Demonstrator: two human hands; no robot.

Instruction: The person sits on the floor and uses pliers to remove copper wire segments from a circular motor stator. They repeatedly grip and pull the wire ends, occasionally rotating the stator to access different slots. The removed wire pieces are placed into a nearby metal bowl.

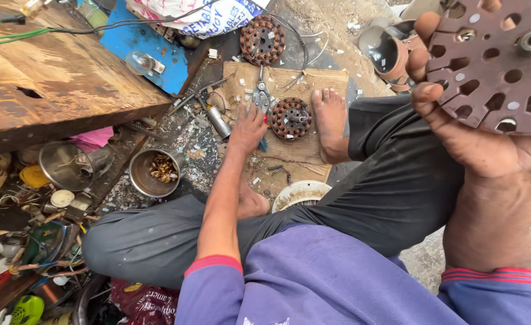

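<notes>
At the far left a worn wooden bench (55, 78) is standing over a heap of metal scrap, and just right of it a steel bowl (151, 174) is holding bits of copper wire. I am stretching my left hand (247, 129) down to the cardboard sheet (304, 150) on the floor, fingers spread loose and clamped on nothing, resting beside a wound motor stator (290, 118), with pliers (261, 96) just above. My bare foot (330, 123) is pressing on the sheet. Another stator (262, 40) is lying further back. My right hand (458, 129) is gripping a brown perforated rotor disc (494, 60), raised close to my face.
</notes>
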